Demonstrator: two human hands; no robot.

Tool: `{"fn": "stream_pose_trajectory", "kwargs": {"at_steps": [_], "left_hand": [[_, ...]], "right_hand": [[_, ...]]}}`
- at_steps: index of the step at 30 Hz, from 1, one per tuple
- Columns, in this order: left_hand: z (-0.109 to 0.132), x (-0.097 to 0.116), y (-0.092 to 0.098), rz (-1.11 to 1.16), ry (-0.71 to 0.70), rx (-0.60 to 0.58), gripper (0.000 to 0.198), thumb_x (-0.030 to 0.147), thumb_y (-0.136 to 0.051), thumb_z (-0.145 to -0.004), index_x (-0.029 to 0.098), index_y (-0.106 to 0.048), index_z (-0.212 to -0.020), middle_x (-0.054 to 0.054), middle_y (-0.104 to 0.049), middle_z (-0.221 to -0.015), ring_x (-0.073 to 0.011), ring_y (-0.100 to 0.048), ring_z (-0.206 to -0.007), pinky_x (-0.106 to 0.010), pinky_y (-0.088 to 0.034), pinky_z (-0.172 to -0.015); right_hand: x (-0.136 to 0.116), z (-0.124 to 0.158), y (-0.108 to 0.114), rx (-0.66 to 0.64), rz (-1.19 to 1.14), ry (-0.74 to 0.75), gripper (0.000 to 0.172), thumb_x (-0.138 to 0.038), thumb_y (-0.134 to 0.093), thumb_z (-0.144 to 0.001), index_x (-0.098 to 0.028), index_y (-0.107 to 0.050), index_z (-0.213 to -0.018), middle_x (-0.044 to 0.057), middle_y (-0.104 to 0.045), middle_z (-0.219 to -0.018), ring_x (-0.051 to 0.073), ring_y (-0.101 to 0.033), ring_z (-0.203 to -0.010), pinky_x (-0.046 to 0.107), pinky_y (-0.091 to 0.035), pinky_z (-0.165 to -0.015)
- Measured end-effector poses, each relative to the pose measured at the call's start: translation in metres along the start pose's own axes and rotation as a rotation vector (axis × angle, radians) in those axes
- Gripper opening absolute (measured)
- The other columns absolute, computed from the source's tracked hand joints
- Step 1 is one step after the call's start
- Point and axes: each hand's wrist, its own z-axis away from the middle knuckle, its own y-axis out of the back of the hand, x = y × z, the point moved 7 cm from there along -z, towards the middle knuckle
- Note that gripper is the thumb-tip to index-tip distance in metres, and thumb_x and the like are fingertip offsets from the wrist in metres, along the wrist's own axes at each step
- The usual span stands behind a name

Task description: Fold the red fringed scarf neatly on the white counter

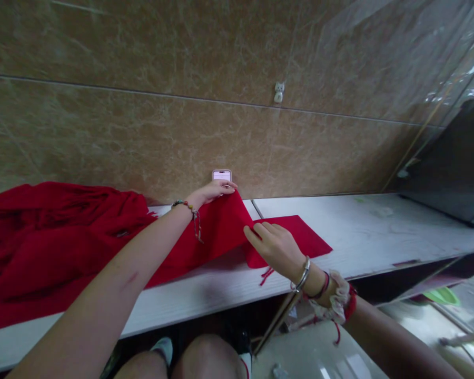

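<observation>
Red cloth in left fingers and right fingers

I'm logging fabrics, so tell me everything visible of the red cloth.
The red cloth is solid-coloured and looks like matte fabric. It lies in a wrinkled heap at the picture's left on the white bench, then smooths out rightward. The left hand and right hand hold its raised edge. Whether the flat red piece beyond the right hand joins it is unclear.
</observation>
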Motion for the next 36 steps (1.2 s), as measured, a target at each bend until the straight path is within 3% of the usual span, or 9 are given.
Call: {"fn": "stream_pose_trajectory", "kwargs": {"at_steps": [7,12,16,21,24,27,32,36], "left_hand": [[-0.059,0.028,-0.071,-0.020,-0.040,-0.062,0.019,0.013,-0.066,-0.067,0.014,-0.064,-0.085,0.000,-0.063,-0.071,-0.0082,-0.055,-0.062,-0.022,-0.042,-0.065],[-0.095,0.031,-0.128,-0.042,-0.047,-0.119,0.019,0.011,-0.062,-0.070,0.013,-0.064,-0.089,-0.002,-0.065,-0.073,-0.0086,-0.056,-0.062,-0.021,-0.043,-0.066],[-0.119,0.011,-0.172,-0.073,-0.029,-0.149,0.021,0.009,-0.057,-0.072,0.012,-0.064,-0.092,-0.003,-0.065,-0.072,-0.0088,-0.057,-0.061,-0.022,-0.045,-0.064],[-0.132,-0.043,-0.213,-0.176,0.000,-0.161,0.023,0.007,-0.057,-0.068,0.010,-0.065,-0.090,-0.004,-0.067,-0.072,-0.0117,-0.060,-0.063,-0.023,-0.047,-0.066],[-0.131,-0.070,-0.226,-0.264,0.005,-0.185,0.025,0.006,-0.054,-0.068,0.008,-0.064,-0.091,-0.007,-0.068,-0.080,-0.0147,-0.062,-0.070,-0.024,-0.047,-0.066],[-0.128,-0.080,-0.229,-0.366,-0.021,-0.207,0.032,0.005,-0.052,-0.070,0.007,-0.060,-0.101,-0.011,-0.066,-0.095,-0.0163,-0.062,-0.081,-0.023,-0.047,-0.070],[-0.119,-0.068,-0.226,-0.558,-0.118,-0.220,0.052,0.004,-0.050,-0.071,0.014,-0.046,-0.122,-0.010,-0.060,-0.110,-0.0174,-0.057,-0.098,-0.025,-0.042,-0.084],[-0.097,-0.048,-0.218,-0.680,-0.212,-0.177,0.056,0.011,-0.050,-0.076,0.017,-0.036,-0.130,-0.014,-0.040,-0.133,-0.0240,-0.037,-0.121,-0.039,-0.027,-0.099]], "right_hand": [[0.070,0.042,0.000,-0.135,0.160,-0.088,0.022,-0.011,-0.039,-0.087,-0.015,-0.060,-0.090,0.004,-0.057,-0.070,0.013,-0.046,-0.060,0.025,-0.030,-0.052],[0.108,0.084,-0.011,-0.209,0.212,-0.188,0.025,-0.010,-0.037,-0.086,-0.017,-0.060,-0.088,0.004,-0.056,-0.070,0.012,-0.046,-0.059,0.024,-0.028,-0.051],[0.133,0.122,-0.035,-0.311,0.209,-0.301,0.026,-0.010,-0.036,-0.086,-0.018,-0.061,-0.086,0.003,-0.055,-0.070,0.012,-0.048,-0.060,0.024,-0.028,-0.049],[0.147,0.171,-0.082,-0.494,0.106,-0.435,0.025,-0.006,-0.037,-0.083,-0.016,-0.060,-0.080,0.004,-0.055,-0.073,0.011,-0.049,-0.057,0.022,-0.032,-0.047],[0.140,0.194,-0.105,-0.530,-0.027,-0.426,0.028,-0.002,-0.036,-0.081,-0.015,-0.060,-0.087,0.005,-0.056,-0.077,0.010,-0.051,-0.058,0.020,-0.038,-0.050],[0.137,0.208,-0.114,-0.476,-0.137,-0.434,0.035,0.000,-0.033,-0.079,-0.013,-0.057,-0.100,0.007,-0.057,-0.084,0.011,-0.054,-0.062,0.020,-0.043,-0.055],[0.145,0.211,-0.113,-0.414,-0.290,-0.514,0.039,-0.002,-0.031,-0.079,-0.016,-0.054,-0.107,0.008,-0.057,-0.091,0.012,-0.057,-0.063,0.023,-0.048,-0.058],[0.148,0.204,-0.110,-0.467,-0.364,-0.518,0.042,-0.002,-0.032,-0.077,-0.019,-0.053,-0.109,0.007,-0.057,-0.092,0.011,-0.057,-0.063,0.024,-0.049,-0.060]]}}
